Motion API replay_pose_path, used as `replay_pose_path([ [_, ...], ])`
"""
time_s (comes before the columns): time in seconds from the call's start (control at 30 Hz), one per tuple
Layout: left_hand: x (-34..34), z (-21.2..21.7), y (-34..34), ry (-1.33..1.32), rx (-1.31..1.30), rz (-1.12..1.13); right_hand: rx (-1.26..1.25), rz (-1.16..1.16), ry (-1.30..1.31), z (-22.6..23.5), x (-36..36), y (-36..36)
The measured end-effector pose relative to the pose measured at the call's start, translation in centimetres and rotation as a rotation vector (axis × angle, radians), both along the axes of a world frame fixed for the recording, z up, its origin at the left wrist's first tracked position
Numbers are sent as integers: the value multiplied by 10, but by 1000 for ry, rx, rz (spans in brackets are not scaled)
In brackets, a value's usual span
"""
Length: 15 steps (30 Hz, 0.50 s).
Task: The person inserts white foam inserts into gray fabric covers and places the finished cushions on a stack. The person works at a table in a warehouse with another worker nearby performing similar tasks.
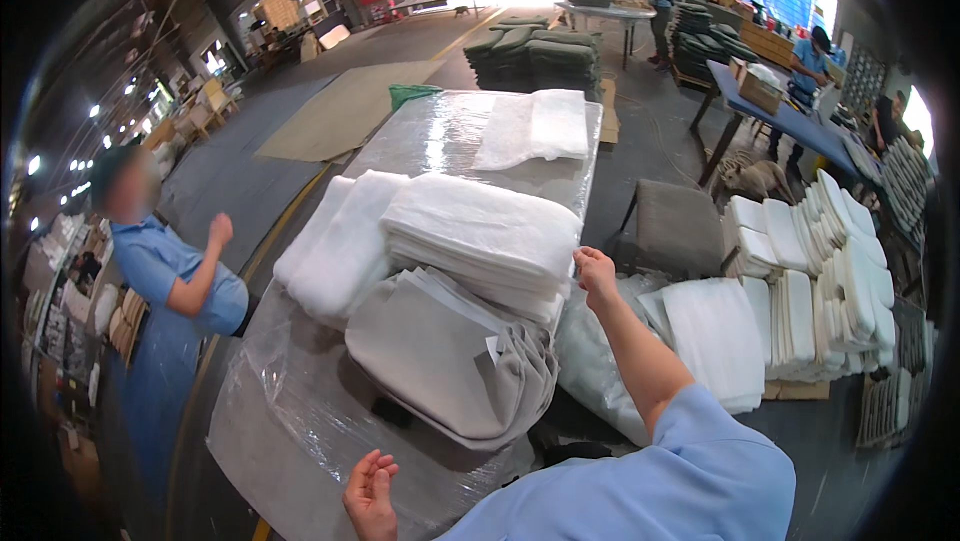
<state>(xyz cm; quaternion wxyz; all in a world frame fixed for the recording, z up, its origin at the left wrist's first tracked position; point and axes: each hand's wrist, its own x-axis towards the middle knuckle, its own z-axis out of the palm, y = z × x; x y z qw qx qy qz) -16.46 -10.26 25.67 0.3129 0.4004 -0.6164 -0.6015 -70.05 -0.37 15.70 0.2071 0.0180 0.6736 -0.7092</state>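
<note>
Centre: my right hand (597,277), half-curled beside folded white fibre batting (480,221), hold unclear; lower centre-left: my left hand (372,499), part-open, empty; gentle pinching should prevent tearing

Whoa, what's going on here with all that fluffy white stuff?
A person is at a table partly covered in clear plastic. Their right hand is at the right edge of a stack of white padding; whether it grips any, I can't tell. Their left hand is over the table's near end, with nothing seen in it. A bundle of grey fabric lies nearer the person than that stack. A co-worker in blue stands on the left.
</note>
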Motion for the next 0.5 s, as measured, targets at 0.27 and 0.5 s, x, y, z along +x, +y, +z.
replay_pose_path([
  [0.27, -17, -31, 20, -76, 56, 191, -105, 47, -374, -15, -45, -35],
  [0.5, -40, -43, 27, -115, 42, 269, -230, 168, -394, 37, -52, -60],
])
